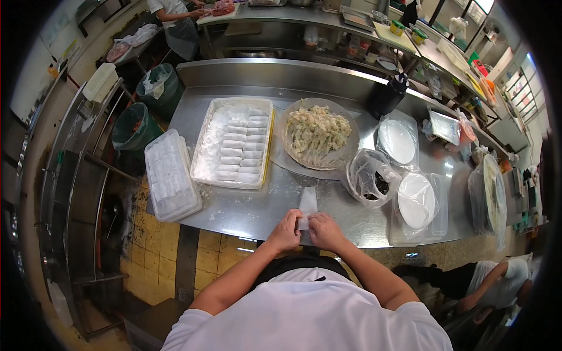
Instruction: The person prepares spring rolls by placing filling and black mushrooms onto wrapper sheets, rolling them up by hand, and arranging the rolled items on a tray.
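At the steel table's near edge, my left hand (285, 231) and my right hand (325, 231) are closed on the near end of a white wrapper (308, 200). Its narrowing far end lies flat on the steel, pointing away from me. The near part looks folded or rolled, but my fingers hide most of it. Beyond my left hand, a white tray (202, 158) holds several white, flour-dusted rolls (231, 152) in two columns. Ahead of my right hand is a wide round bowl (293, 153) heaped with a pale, chopped filling (319, 128).
A lidded plastic container (170, 175) sits at the table's left edge. To the right are a plastic bag (370, 178), white round stacks in plastic (417, 202) and a black bottle (389, 96). Green bins (137, 126) stand left. Another person (497, 281) is behind at right.
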### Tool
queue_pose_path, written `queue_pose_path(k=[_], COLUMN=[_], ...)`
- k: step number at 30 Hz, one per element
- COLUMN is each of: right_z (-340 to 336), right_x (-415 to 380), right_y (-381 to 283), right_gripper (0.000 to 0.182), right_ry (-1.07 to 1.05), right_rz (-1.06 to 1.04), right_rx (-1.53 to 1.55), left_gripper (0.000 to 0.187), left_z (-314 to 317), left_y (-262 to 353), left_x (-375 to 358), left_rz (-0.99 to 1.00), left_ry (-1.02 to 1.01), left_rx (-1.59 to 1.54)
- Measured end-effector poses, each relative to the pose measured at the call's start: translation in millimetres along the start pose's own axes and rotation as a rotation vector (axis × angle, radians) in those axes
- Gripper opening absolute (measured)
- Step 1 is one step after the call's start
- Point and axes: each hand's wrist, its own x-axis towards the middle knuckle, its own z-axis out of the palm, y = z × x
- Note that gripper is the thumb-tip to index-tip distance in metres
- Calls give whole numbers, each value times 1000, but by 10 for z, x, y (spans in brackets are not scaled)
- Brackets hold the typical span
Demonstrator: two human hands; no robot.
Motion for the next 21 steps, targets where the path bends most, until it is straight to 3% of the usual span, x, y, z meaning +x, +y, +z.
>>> queue_pose_path(k=[7, 11, 14, 17, 21], right_z=[-71, -121, -136, -152, -347], right_x=[26, 55, 48, -134, -336], right_y=[-31, -84, -40, -8, -90], right_gripper=[10, 10, 22, 43, 61], right_ry=[-20, -109, -157, 85, -41], right_rz=[-31, 10, 19, 94, 66], right_rx=[-53, -110, -93, 107, -36], left_gripper=[60, 74, 86, 94, 95], left_z=[-4, -118, -214, -281, -362], left_y=[-6, 76, 103, 103, 135], left_x=[14, 72, 108, 106, -31], left_rz=[-9, 191, 205, 225, 238], left_ry=[-12, -76, -226, -276, -339], left_rx=[0, 148, 279, 348, 368])
